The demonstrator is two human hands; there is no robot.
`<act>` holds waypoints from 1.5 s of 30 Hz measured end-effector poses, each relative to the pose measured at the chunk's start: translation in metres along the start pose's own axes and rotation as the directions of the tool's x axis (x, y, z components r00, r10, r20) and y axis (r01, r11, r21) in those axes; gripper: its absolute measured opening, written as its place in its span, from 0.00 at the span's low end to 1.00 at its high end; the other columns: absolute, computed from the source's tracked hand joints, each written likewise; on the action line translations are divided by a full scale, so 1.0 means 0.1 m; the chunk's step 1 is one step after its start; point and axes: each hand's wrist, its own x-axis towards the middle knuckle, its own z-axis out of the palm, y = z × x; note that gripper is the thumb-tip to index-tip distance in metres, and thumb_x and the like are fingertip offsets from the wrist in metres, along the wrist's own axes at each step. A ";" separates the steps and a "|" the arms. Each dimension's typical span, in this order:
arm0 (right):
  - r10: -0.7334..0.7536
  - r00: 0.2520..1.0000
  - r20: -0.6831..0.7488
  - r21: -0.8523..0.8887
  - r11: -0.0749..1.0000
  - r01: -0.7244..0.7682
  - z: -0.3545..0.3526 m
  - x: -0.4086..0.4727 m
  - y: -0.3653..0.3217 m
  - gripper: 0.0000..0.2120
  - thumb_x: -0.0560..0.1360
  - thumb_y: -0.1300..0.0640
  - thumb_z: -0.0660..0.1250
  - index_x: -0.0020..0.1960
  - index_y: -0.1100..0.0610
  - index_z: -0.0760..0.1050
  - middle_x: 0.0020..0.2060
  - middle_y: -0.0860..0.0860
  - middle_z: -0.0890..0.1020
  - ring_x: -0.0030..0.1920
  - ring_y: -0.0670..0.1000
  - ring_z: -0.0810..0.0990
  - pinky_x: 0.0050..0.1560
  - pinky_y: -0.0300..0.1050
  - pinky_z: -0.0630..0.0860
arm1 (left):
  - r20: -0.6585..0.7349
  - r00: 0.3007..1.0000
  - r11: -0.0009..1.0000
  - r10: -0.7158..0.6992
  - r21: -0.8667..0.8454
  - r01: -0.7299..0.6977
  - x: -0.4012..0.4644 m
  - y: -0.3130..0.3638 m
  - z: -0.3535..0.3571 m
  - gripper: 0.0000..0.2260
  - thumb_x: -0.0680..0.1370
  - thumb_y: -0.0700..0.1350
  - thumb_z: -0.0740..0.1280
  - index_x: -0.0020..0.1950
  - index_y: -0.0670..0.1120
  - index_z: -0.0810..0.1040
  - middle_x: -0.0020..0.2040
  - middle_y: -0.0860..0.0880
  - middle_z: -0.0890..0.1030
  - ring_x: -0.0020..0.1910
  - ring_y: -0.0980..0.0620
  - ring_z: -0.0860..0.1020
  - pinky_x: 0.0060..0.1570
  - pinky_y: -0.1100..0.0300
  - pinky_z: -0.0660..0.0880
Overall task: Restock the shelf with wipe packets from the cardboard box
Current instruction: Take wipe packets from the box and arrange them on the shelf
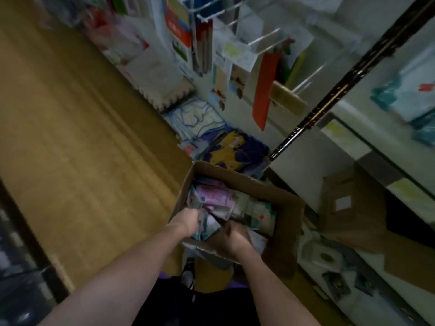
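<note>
Wipe packets (213, 200) lie heaped inside the cardboard box (286, 209), and we have both hands down among them at the box's near edge. Our left hand (188, 220) is at the near-left corner, fingers curled into the pile; it seems to grip a bluish packet, though blur keeps us from telling which one or how firmly. Our right hand (231, 234) sits just beside it toward the middle of the near edge, also curled and apparently clutching packets, the fingers themselves hidden under the back of the hand. The two hands are close together, with a dark crease of wrapping between them.

From the hands the pile runs away from us and rightward: pink-purple packets near the far-left wall, pale green and white ones toward the right wall. The box stands on the wooden floor (82, 137), its long axis running from near-left to far-right, its right side hard by the shelf (348, 128).

That shelf rises up and to the right of the hands, so we judge the coming move to be a lift out of the box and a swing rightward. The right hand is nearer the shelf. A second, flatter carton (353, 201) sits under the shelf, and small packs (329, 260) lie at its foot.
</note>
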 end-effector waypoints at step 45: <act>0.145 0.989 -0.011 0.252 0.958 -0.137 -0.36 0.24 0.15 0.16 0.78 0.55 0.66 0.65 0.56 0.73 0.59 0.55 0.79 0.54 0.55 0.79 0.46 0.46 0.75 | 0.021 1.000 0.985 -0.013 0.174 0.009 0.08 0.37 -0.44 0.11 0.81 0.46 0.61 0.61 0.44 0.75 0.59 0.43 0.78 0.55 0.42 0.78 0.52 0.51 0.76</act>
